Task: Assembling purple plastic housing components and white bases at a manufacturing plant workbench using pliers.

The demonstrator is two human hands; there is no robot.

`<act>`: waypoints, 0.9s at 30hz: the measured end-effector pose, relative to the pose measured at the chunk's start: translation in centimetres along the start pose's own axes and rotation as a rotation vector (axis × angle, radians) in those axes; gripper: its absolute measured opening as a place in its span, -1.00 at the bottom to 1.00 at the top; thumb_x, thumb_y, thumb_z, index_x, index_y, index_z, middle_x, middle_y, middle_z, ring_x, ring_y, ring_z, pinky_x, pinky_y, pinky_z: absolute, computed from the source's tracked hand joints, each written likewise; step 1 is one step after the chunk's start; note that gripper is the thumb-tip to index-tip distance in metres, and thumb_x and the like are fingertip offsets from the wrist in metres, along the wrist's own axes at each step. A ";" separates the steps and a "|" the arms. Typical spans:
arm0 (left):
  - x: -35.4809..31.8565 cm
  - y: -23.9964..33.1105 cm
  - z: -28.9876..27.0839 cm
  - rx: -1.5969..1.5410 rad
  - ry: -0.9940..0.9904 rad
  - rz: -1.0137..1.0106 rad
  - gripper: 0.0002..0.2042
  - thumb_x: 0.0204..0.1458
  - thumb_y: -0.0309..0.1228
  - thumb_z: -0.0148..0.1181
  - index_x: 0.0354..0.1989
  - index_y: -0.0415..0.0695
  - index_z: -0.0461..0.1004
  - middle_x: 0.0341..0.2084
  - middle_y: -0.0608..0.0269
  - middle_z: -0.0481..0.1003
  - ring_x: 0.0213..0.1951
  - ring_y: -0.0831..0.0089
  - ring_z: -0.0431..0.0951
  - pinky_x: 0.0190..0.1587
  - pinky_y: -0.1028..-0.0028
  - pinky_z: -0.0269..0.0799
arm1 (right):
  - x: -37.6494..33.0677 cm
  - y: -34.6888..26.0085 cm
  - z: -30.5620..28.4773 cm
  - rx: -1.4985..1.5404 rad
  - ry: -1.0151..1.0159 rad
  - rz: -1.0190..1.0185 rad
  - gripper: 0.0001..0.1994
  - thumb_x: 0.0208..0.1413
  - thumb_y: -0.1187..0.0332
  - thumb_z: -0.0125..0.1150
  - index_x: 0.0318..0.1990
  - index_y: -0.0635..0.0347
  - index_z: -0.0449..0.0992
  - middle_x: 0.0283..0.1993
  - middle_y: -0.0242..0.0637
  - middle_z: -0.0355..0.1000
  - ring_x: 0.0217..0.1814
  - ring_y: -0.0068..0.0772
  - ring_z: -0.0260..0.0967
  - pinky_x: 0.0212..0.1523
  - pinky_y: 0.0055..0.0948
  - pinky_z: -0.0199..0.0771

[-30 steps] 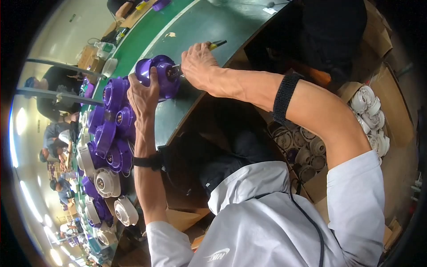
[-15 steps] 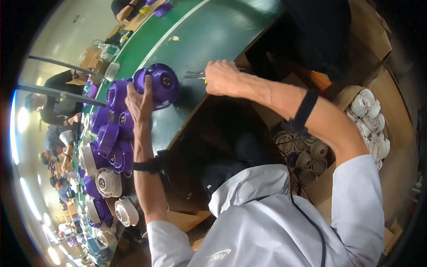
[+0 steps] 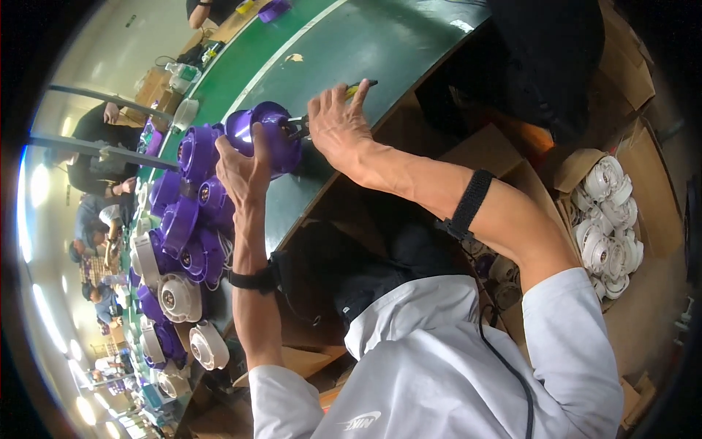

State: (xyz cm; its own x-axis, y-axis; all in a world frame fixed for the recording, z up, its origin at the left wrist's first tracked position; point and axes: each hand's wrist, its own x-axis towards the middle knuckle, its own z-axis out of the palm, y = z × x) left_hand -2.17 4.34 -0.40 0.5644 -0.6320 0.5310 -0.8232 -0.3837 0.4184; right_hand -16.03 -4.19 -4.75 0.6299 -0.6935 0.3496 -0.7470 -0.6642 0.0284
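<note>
My left hand (image 3: 245, 172) is closed on a round, glossy purple plastic housing (image 3: 281, 150) above the green table. Its fingers and thumb grip the side nearest the pile. My right hand (image 3: 340, 132) holds a pair of pliers (image 3: 361, 89) with yellow and black handles; the fingers partly hide them. Their metal jaws reach the middle of the housing's face, where a small fitting sits. Whether the jaws are closed on that fitting, I cannot tell. Beside my left hand lies a pile of similar purple housings (image 3: 178, 223).
White housings (image 3: 180, 298) lie among the purple ones along the table (image 3: 344, 55). To the right, a cardboard box (image 3: 662, 197) holds several white round parts (image 3: 610, 219). Another box with round parts stands below the table edge. Co-workers sit along the far left side.
My right hand has moved left with the pliers, bringing their jaws from beside the housing to its centre. The housing has turned slightly to the right in my left hand.
</note>
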 end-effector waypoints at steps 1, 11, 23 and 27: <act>0.0 0.0 0.2 -0.005 0.015 0.021 -0.30 -0.03 0.21 0.13 -0.23 -0.39 0.38 -0.42 -0.26 0.49 -0.30 -0.06 0.53 -0.18 0.10 0.38 | 0.2 -0.1 0.2 -0.109 0.086 -0.008 -0.56 0.06 0.32 0.09 0.05 0.46 0.31 0.00 0.12 0.29 0.15 0.12 0.16 0.16 0.49 0.00; 1.0 0.4 0.1 0.032 -0.049 -0.071 -0.28 -0.04 0.19 0.13 -0.17 -0.43 0.39 -0.30 -0.37 0.48 -0.19 -0.12 0.52 -0.08 0.06 0.35 | 2.4 1.2 1.5 -0.331 0.220 -0.186 -0.58 0.10 0.30 0.02 0.04 0.44 0.32 -0.08 0.11 0.35 0.05 0.08 0.25 0.22 0.28 0.02; 0.6 0.0 -0.5 0.021 -0.026 -0.008 -0.34 0.00 0.08 0.15 -0.13 -0.45 0.38 -0.33 -0.36 0.51 -0.22 -0.18 0.55 -0.10 0.13 0.41 | 2.1 1.3 -2.4 0.245 -0.305 -0.260 -0.68 -0.08 0.37 0.14 -0.18 0.41 0.51 -0.15 0.04 0.49 -0.05 0.06 0.45 -0.07 0.01 0.42; 1.2 -1.2 -0.5 0.042 -0.055 -0.018 -0.38 0.02 0.06 0.15 -0.17 -0.42 0.39 -0.38 -0.30 0.52 -0.29 -0.17 0.56 -0.20 0.12 0.44 | 2.4 3.3 -3.0 0.481 -0.494 -0.281 -0.73 -0.23 0.41 0.11 -0.37 0.43 0.58 -0.35 0.16 0.50 -0.20 0.08 0.51 -0.25 -0.04 0.50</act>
State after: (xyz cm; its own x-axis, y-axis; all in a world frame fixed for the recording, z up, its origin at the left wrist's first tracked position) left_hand -0.48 4.38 0.15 0.5757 -0.6604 0.4820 -0.8156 -0.4222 0.3957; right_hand -17.62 -7.22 -0.95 0.8906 -0.4486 -0.0750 -0.4392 -0.8053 -0.3982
